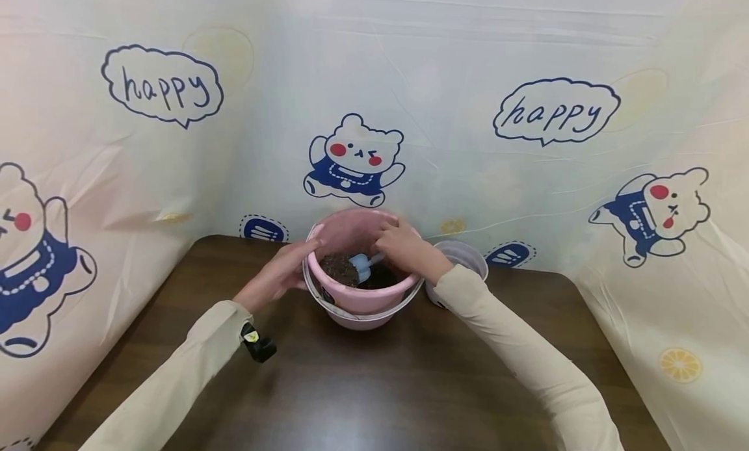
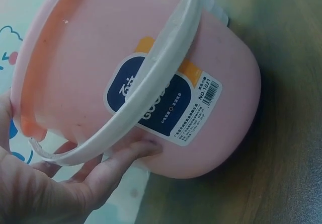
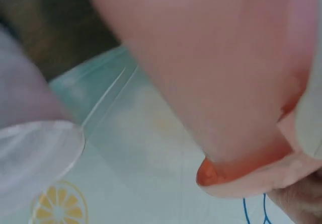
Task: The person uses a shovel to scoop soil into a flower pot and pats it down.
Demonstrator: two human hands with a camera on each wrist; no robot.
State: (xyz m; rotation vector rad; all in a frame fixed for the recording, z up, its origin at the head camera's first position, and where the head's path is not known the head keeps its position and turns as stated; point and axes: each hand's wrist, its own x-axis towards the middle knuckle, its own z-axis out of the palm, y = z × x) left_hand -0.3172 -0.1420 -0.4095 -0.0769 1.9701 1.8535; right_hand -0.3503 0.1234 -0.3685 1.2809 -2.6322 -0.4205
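A pink bucket [image 1: 361, 301] with a white carry handle [image 2: 151, 78] hanging down its front stands tilted on the table. Dark soil [image 1: 337, 267] lies inside it. My left hand [image 1: 279, 269] grips the bucket's left side, thumb at the rim, fingers against the outer wall below it in the left wrist view. Reaching over the right rim, my right hand [image 1: 409, 248] holds the handle end of a small light-blue shovel [image 1: 360, 267], whose blade rests at the soil. In the right wrist view most of the right hand [image 3: 301, 199] is hidden behind the bucket rim.
A whitish round pot [image 1: 473, 259] stands just right of the bucket, partly behind the right forearm. The brown wooden table [image 1: 363, 386] is backed by a printed cloth [image 1: 445, 61] on three sides. A black device [image 1: 257, 344] hangs at the left wrist.
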